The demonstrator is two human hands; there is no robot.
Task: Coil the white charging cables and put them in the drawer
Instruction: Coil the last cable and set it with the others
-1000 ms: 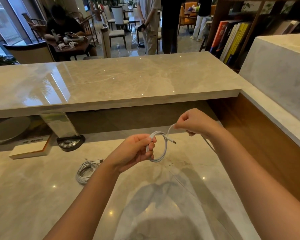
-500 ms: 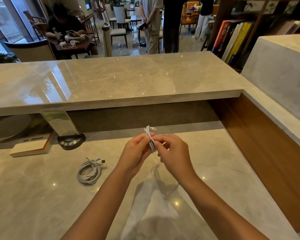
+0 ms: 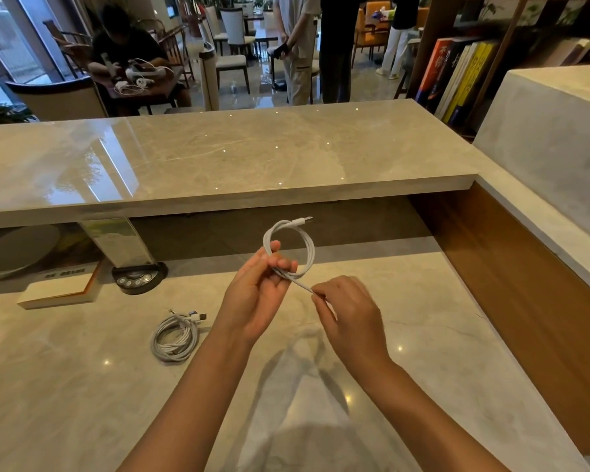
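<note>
Both forearms are bare, without sleeves, rings or watch.

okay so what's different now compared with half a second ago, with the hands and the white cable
The right hand has drawn away from the left hand, down and to the right, pinching the tail of the white cable. The cable, bunched between both hands before, now stands open as a round loop above the left fingers. The coiled cable on the counter stayed put.

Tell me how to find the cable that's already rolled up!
Look at the lower marble desk, under the raised counter. Left of the left hand lies the coiled white cable, flat on the stone. Nobody holds it, unlike the cable being looped in the air.
</note>
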